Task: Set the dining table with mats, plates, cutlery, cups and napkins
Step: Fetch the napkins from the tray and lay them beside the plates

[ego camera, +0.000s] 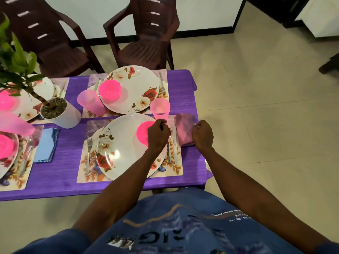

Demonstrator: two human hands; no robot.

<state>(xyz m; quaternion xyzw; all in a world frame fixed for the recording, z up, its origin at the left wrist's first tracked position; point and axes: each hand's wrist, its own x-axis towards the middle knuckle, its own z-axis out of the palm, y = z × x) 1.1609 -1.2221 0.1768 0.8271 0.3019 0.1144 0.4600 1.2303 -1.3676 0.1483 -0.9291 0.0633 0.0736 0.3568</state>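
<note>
Blue printed shirt (pixel 183 222) fills the foreground; both forearms reach over the purple table (pixel 60 173). Left hand (pixel 158 135) curled, apparently pinching a spoon (pixel 169 143) beside the knife (pixel 175 143) on the near mat (pixel 178 169). Right hand (pixel 202 135) curled at the edge of the pink napkin (pixel 184 129); whether it grips it, cannot tell. Near plate (pixel 121 156), bowl (pixel 144 132), fork (pixel 89 153), cup (pixel 160 109) all placed. Judged near finished: spoon and napkin being settled; far setting (pixel 132 88) shows no napkin

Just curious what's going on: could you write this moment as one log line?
left hand: grips spoon beside near plate | right hand: on pink napkin | near knife, fork, cup: placed
</note>
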